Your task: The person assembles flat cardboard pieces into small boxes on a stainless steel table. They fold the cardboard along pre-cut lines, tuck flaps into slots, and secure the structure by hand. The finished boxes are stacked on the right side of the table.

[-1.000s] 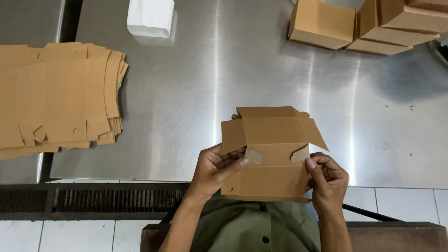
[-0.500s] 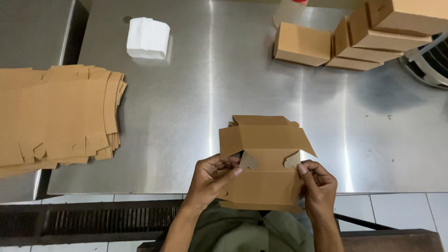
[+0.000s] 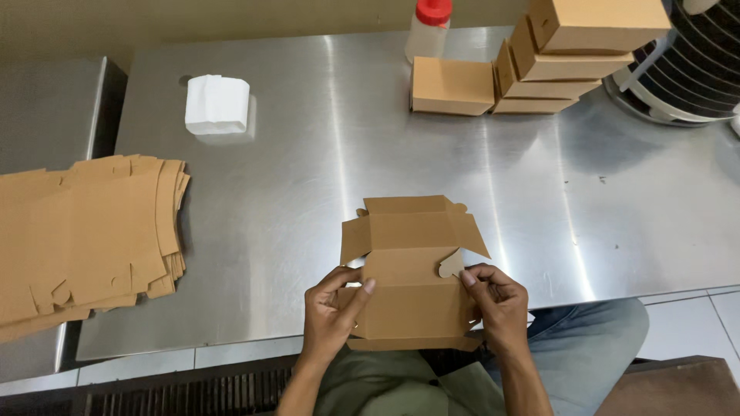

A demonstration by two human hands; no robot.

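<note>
I hold a partly folded brown cardboard box (image 3: 412,266) at the near edge of a steel table (image 3: 308,154). My left hand (image 3: 330,316) grips its left side, thumb on the front panel. My right hand (image 3: 493,304) pinches the right side, by a rounded tab. The box's top flaps stand open and point away from me.
A stack of flat cardboard blanks (image 3: 77,239) lies at the left. Several folded boxes (image 3: 539,65) are piled at the far right beside a white bottle with a red cap (image 3: 428,27). A white folded wad (image 3: 217,104) sits far left. A fan guard (image 3: 694,69) stands at the right edge.
The view has tilted so the table sits lower in frame. My hands have shifted on the box, and its front panel now lies flatter and closer to me.
</note>
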